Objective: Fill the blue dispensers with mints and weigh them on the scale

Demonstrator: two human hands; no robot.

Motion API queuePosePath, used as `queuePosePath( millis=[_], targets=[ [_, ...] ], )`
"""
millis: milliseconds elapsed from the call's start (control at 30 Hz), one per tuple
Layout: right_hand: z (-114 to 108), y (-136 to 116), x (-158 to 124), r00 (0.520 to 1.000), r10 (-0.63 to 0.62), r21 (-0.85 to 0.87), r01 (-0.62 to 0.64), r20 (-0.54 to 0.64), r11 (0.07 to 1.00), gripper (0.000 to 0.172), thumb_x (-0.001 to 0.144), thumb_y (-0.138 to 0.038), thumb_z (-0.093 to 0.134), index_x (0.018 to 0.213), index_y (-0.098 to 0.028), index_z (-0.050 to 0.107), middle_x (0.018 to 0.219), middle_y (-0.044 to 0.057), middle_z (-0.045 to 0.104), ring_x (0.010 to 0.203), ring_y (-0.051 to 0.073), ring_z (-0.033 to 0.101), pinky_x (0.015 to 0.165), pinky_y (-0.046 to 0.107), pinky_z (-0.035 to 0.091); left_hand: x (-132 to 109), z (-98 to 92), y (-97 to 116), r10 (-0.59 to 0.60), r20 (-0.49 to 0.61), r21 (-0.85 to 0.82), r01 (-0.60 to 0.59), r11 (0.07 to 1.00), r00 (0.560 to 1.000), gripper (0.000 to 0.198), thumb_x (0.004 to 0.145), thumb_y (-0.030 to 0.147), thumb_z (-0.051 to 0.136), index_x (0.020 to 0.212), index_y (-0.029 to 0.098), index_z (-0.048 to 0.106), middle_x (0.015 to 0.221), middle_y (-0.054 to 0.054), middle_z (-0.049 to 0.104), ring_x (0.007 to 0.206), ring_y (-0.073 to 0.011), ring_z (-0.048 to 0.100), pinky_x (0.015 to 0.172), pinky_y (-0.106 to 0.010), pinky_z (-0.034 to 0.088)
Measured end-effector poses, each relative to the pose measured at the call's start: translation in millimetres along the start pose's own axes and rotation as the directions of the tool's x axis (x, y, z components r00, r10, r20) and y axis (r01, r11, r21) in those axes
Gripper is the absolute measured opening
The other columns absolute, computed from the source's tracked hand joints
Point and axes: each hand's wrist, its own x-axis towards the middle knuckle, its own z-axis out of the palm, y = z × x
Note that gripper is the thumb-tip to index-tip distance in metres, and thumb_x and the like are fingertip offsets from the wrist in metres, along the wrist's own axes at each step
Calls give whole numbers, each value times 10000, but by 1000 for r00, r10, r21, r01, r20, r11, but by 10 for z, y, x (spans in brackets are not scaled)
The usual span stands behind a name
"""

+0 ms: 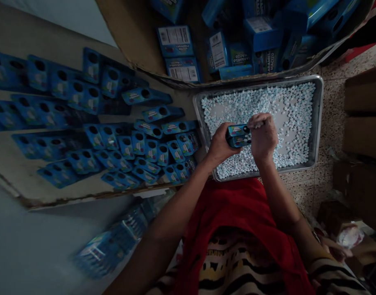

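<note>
My left hand (221, 144) is wrapped round two small blue candy boxes (238, 130), held side by side above the tray. Turned palm up, my right hand (264, 137) has its fingers curled over a few pale candies at the right end of these boxes. Below both hands lies a metal tray (319, 123) spread with many small white and light-blue candies (294, 102). Patches of the tray's bottom show through on the right side. My hands cover part of the candies.
Many blue boxes with dark round holes (125, 146) stand in rows on the table (10, 172) at left. A large cardboard box (120, 28) full of blue boxes is beyond the tray. Brown cartons (364, 137) sit at right; wrapped blue packs (105, 250) lie lower left.
</note>
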Motion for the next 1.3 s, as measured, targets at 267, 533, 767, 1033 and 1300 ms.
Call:
queuePosePath(
  millis=[267, 533, 767, 1033, 1300],
  targets=[
    [33, 50, -147, 996, 15, -31, -13, 82, 999, 512, 948, -755, 565, 724, -298, 620, 869, 70, 635, 981, 290, 651, 1063, 499, 546, 25, -129, -23, 39, 62, 37, -42, 998, 997, 782, 585, 159, 974, 1287, 257, 643, 1237, -41, 737, 1145, -298, 738, 994, -412, 614],
    [-511, 222, 553, 984, -173, -623, 158, 38, 766, 384, 978, -672, 677, 949, -299, 762, 1221, 92, 726, 1351, 344, 621, 1271, 612, 418, 212, -284, -174, 209, -68, -45, -212, 976, 976, 773, 761, 663, 976, 1344, 280, 644, 1434, -95, 666, 1418, -348, 650, 1216, -573, 546],
    [-619, 931, 1025, 956, -123, -905, 293, 267, 309, 749, 874, -805, 783, 1376, -252, 715, 1693, 176, 510, 1642, 475, 319, 1301, 731, 332, -40, -362, -434, 70, -151, -118, -89, 989, 986, 915, 672, 657, 1035, 1395, 365, 557, 1432, -65, 707, 1360, -333, 721, 1182, -536, 610],
    [-699, 885, 568, 938, 179, -835, 164, 297, 525, 318, 809, -491, 851, 935, -232, 717, 1093, 127, 731, 1115, 352, 657, 1064, 551, 530, -248, -348, -376, 6, -206, -87, -24, 996, 978, 900, 666, 554, 1065, 1384, 310, 579, 1392, -93, 733, 1316, -337, 738, 1176, -540, 608],
    [-751, 215, 339, 773, 597, 5, -612, 214, 791, 372, 705, -588, 755, 775, -261, 594, 779, 22, 627, 691, 173, 550, 526, 267, 407, -258, -94, -496, 10, -148, -231, -45, 972, 989, 1021, 612, 669, 1061, 1412, 299, 546, 1366, -74, 727, 1215, -305, 765, 1057, -489, 663]
  ],
)
